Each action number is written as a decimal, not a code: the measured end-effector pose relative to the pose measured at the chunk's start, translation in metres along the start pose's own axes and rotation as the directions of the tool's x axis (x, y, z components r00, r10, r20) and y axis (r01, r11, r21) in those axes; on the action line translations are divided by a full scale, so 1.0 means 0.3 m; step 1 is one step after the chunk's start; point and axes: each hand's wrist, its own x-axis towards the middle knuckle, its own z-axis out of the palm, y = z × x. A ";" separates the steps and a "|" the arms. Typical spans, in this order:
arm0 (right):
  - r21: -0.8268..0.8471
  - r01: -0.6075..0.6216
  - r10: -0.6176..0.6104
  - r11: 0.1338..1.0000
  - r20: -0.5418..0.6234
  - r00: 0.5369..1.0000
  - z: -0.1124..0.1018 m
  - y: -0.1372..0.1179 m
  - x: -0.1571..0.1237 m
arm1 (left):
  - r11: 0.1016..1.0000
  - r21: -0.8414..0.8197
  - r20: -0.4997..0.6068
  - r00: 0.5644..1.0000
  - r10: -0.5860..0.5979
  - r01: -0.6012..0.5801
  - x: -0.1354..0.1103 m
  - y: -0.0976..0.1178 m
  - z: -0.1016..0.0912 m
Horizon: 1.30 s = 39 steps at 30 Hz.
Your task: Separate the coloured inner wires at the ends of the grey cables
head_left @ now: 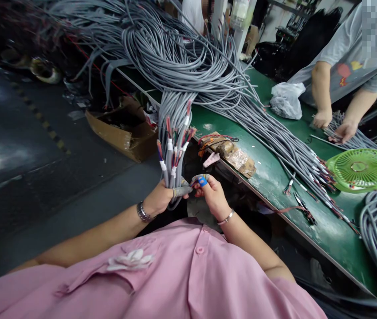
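Note:
My left hand (160,198) is closed round a bunch of grey cables (172,133) that hangs down off the green table (324,226). Their stripped ends, with white sleeves and red, green and blue wires, stand up above my fist. My right hand (210,191), with a blue tape wrap on one finger, pinches the end of one grey cable (183,191) beside the left hand. Both hands are below the table's near edge, in front of my pink shirt.
A huge heap of grey cables (182,57) covers the table's far end. A green fan grille (363,169), a white plastic bag (286,100) and a taped block (231,153) lie on the table. Another person's hands (333,124) sort cables opposite. A cardboard box (125,130) sits on the floor.

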 end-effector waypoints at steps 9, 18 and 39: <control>-0.053 -0.071 0.072 0.996 0.007 0.997 0.017 -0.008 0.032 | 0.999 -0.031 -0.105 0.994 0.034 -0.037 0.024 -0.033 0.031; 0.071 -0.070 0.076 0.995 -0.086 0.993 0.017 -0.010 0.016 | 0.975 -0.207 -0.222 0.974 0.032 -0.080 0.051 -0.013 0.066; -0.013 -0.002 0.002 1.000 -0.049 0.999 0.001 0.010 -0.002 | 0.954 -0.301 -0.154 0.987 -0.053 0.004 0.057 0.023 0.068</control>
